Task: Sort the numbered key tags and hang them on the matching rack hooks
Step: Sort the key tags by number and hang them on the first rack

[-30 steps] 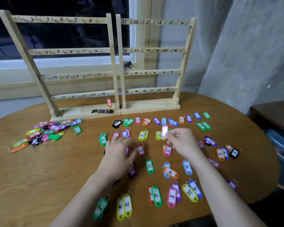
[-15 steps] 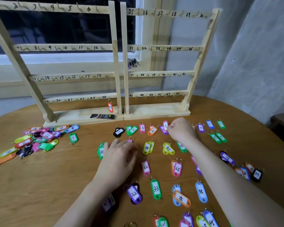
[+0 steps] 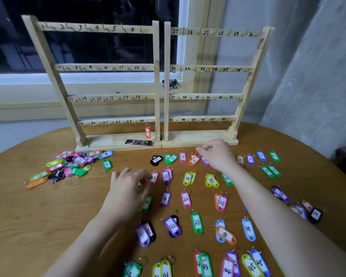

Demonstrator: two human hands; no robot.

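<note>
Head view, what sits on the desk [image 3: 28, 226]?
— Two wooden racks stand side by side at the far edge, the left rack [image 3: 100, 80] numbered 1 to 24, the right rack [image 3: 210, 80] numbered 25 to 48. One orange tag [image 3: 147, 132] hangs from the hook under 24. A small black packet [image 3: 138, 142] lies on the left rack's base.

— And the key tags?
— Sorted tags [image 3: 197, 222] lie spread in rows in front of the racks, numbers up. An unsorted pile [image 3: 68, 166] lies at the left.

— What is the left hand [image 3: 128, 190] doing?
— It rests low over the rows, fingers loosely bent, fingertips just beside the pink tag [image 3: 154, 176] in the second row. Its grip looks released; I see nothing held.

— The right hand [image 3: 218, 154]?
— It reaches to the top row, near the right rack's base, fingers curled. Whether its grip pinches a tag, I cannot tell; the knuckles hide it. A purple tag [image 3: 205, 161] shows just beneath it.
</note>
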